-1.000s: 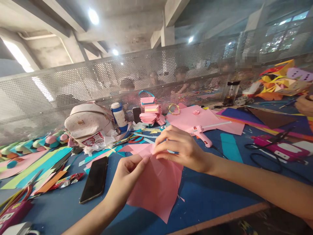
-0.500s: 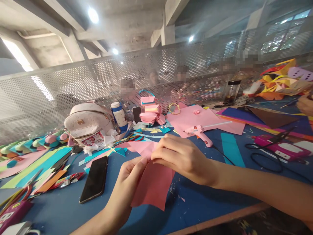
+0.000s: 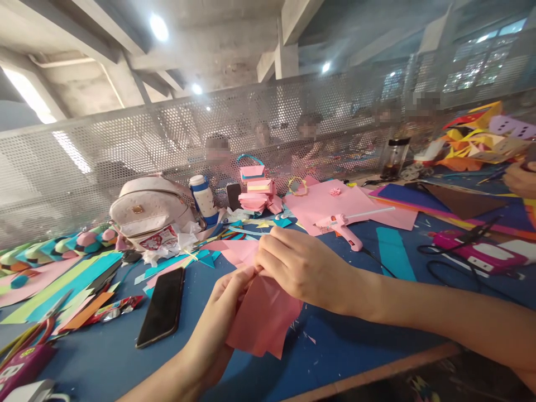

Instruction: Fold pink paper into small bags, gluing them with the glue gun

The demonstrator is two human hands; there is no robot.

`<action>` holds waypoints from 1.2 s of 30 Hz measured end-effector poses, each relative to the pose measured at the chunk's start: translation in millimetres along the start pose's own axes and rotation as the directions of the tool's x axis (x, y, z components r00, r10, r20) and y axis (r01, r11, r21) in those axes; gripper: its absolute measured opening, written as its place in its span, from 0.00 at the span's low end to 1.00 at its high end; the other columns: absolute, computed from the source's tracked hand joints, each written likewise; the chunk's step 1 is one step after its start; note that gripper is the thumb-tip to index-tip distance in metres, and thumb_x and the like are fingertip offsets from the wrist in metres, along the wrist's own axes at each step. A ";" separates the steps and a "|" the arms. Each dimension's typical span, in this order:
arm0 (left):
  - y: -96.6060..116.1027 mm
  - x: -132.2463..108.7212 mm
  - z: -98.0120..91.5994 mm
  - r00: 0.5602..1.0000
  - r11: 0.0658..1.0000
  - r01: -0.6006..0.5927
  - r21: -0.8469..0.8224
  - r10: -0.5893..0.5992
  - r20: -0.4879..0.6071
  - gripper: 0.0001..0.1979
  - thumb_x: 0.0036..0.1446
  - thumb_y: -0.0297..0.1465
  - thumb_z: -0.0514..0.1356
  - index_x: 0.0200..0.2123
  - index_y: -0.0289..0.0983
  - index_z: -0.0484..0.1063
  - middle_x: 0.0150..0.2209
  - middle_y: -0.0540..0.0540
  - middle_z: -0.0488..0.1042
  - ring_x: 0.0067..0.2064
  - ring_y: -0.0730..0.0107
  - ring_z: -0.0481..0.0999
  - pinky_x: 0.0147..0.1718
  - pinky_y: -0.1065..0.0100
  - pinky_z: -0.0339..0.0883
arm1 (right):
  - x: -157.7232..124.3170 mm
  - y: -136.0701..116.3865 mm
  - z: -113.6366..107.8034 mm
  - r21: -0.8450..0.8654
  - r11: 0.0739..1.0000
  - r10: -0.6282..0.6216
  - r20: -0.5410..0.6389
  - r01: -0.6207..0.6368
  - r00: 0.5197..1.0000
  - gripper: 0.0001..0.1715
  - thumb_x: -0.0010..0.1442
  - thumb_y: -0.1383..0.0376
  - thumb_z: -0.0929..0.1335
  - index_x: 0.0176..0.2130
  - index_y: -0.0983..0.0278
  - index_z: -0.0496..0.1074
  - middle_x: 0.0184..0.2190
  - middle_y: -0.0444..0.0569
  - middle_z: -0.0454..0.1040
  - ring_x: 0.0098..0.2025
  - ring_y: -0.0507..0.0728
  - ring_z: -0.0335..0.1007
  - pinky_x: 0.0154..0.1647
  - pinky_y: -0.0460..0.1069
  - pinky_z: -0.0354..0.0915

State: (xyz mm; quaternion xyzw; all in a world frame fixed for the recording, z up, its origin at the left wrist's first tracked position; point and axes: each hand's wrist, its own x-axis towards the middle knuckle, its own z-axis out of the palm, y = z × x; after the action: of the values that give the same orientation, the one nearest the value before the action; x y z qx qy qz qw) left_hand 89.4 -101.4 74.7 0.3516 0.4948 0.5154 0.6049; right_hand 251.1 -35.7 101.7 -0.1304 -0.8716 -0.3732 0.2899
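Note:
Between my two hands is a sheet of pink paper (image 3: 262, 318), hanging over the near part of the blue table. My left hand (image 3: 228, 307) pinches its left side, thumb on top. My right hand (image 3: 304, 265) bends over the upper edge, its fingertips meeting my left thumb and covering the pinched spot. Behind the hands lies another pink paper piece (image 3: 240, 251); whether it joins the held sheet is hidden. A pink glue gun (image 3: 343, 229) rests beyond my right hand, and a black phone (image 3: 163, 307) lies left of my left hand.
A pale backpack (image 3: 146, 206) and a white-blue bottle (image 3: 204, 198) stand at the back, beside a pink paper model (image 3: 255, 190). Scissors (image 3: 54, 312) and paper strips lie left. A magenta power strip (image 3: 477, 251) with cables sits right. Another person's hand (image 3: 519, 178) shows at the right edge.
My right hand has shifted slightly left along the paper's upper edge. The held sheet's lower part has creased and swung a little, now showing two corners at the bottom.

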 end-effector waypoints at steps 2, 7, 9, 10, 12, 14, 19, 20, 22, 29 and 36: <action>0.6 0.5 0.9 1.000 1.000 0.022 -0.018 -0.022 -0.006 0.17 0.49 0.43 0.66 0.35 0.35 0.77 0.30 0.48 0.75 0.30 0.72 0.71 0.27 0.74 0.63 | -1.6 0.1 2.8 0.001 1.000 0.004 -0.014 -0.004 1.000 0.10 0.64 0.74 0.62 0.31 0.67 0.67 0.28 0.49 0.65 0.32 0.56 0.57 0.33 0.51 0.56; 1.2 -0.9 1.8 0.998 0.999 0.049 -0.019 -0.049 -0.031 0.19 0.49 0.44 0.65 0.36 0.34 0.76 0.30 0.49 0.73 0.31 0.71 0.70 0.27 0.73 0.63 | -2.1 -0.4 6.1 0.022 1.000 0.010 -0.036 -0.009 0.999 0.09 0.64 0.73 0.63 0.32 0.66 0.68 0.28 0.49 0.65 0.31 0.56 0.56 0.33 0.51 0.56; 0.3 -1.5 0.5 0.997 0.999 0.048 -0.022 -0.049 -0.052 0.19 0.48 0.44 0.66 0.36 0.35 0.75 0.31 0.49 0.73 0.32 0.71 0.70 0.29 0.73 0.64 | -1.1 -0.9 6.1 0.025 1.000 0.017 -0.045 -0.016 0.999 0.09 0.64 0.73 0.62 0.31 0.66 0.68 0.28 0.49 0.65 0.31 0.56 0.56 0.32 0.51 0.55; -0.3 -1.7 -0.3 0.997 0.999 0.046 -0.024 -0.048 -0.060 0.19 0.48 0.44 0.66 0.36 0.35 0.75 0.32 0.49 0.73 0.32 0.71 0.70 0.29 0.73 0.64 | -0.7 -1.1 6.1 0.028 0.999 0.021 -0.050 -0.020 0.999 0.09 0.64 0.73 0.62 0.31 0.66 0.68 0.28 0.48 0.65 0.31 0.55 0.56 0.32 0.51 0.55; -1.1 -1.6 -1.8 0.997 0.999 0.039 -0.022 -0.041 -0.073 0.19 0.48 0.44 0.66 0.35 0.35 0.75 0.33 0.49 0.74 0.33 0.71 0.70 0.29 0.73 0.64 | -0.1 -1.5 6.2 0.037 0.999 0.028 -0.051 -0.026 0.998 0.10 0.65 0.73 0.62 0.32 0.66 0.67 0.29 0.48 0.66 0.31 0.55 0.56 0.31 0.51 0.55; -0.9 -1.5 -2.2 0.998 1.000 0.011 -0.004 -0.011 -0.065 0.19 0.48 0.45 0.66 0.34 0.35 0.76 0.31 0.49 0.73 0.31 0.73 0.69 0.28 0.75 0.63 | 0.0 -1.6 6.3 0.061 0.997 0.041 -0.047 -0.038 0.998 0.11 0.65 0.73 0.61 0.31 0.65 0.67 0.29 0.48 0.66 0.31 0.55 0.56 0.31 0.50 0.55; 6.9 -2.9 0.3 0.986 0.987 -0.133 0.086 0.124 0.107 0.19 0.47 0.46 0.66 0.31 0.34 0.78 0.24 0.48 0.74 0.25 0.74 0.68 0.24 0.75 0.60 | -2.1 0.3 5.3 0.229 0.964 0.154 -0.072 -0.134 0.985 0.11 0.68 0.67 0.61 0.33 0.66 0.68 0.31 0.49 0.68 0.34 0.55 0.59 0.35 0.50 0.59; 9.1 -2.6 0.3 0.981 0.980 -0.159 0.117 0.143 0.134 0.18 0.47 0.45 0.67 0.30 0.34 0.78 0.23 0.48 0.74 0.24 0.73 0.68 0.24 0.74 0.60 | -2.8 1.1 4.9 0.273 0.950 0.182 -0.083 -0.153 0.980 0.11 0.68 0.65 0.62 0.34 0.66 0.69 0.32 0.50 0.69 0.35 0.55 0.60 0.36 0.50 0.60; 13.0 -0.6 -1.5 0.970 0.957 -0.204 0.206 0.169 0.175 0.18 0.45 0.44 0.68 0.25 0.34 0.78 0.19 0.48 0.71 0.24 0.70 0.68 0.23 0.72 0.59 | -4.5 3.1 4.3 0.357 0.917 0.228 -0.109 -0.176 0.967 0.11 0.67 0.63 0.63 0.35 0.66 0.70 0.33 0.51 0.70 0.35 0.55 0.62 0.37 0.50 0.61; 23.8 7.3 -13.7 0.919 0.764 -0.392 0.513 0.341 0.196 0.17 0.51 0.42 0.64 0.21 0.34 0.76 0.22 0.47 0.74 0.27 0.68 0.69 0.27 0.71 0.60 | -11.4 14.0 3.1 0.657 0.721 0.347 -0.069 -0.219 0.935 0.07 0.63 0.63 0.68 0.40 0.65 0.72 0.37 0.49 0.74 0.41 0.54 0.65 0.43 0.50 0.63; 41.5 0.7 -15.1 0.821 0.490 -0.523 0.698 0.510 0.257 0.11 0.53 0.32 0.62 0.22 0.35 0.77 0.23 0.48 0.74 0.30 0.66 0.69 0.31 0.72 0.61 | -12.8 23.6 -5.7 0.758 0.583 0.421 0.027 -0.293 0.907 0.06 0.61 0.66 0.70 0.40 0.62 0.75 0.38 0.48 0.75 0.43 0.54 0.68 0.45 0.50 0.65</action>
State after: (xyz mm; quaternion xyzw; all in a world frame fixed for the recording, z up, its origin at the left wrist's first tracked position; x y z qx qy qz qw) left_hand 63.4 -92.8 109.4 0.7016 0.5268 0.4217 0.2289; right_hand 274.1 -23.8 110.7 -0.1433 -0.8765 0.0745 0.4535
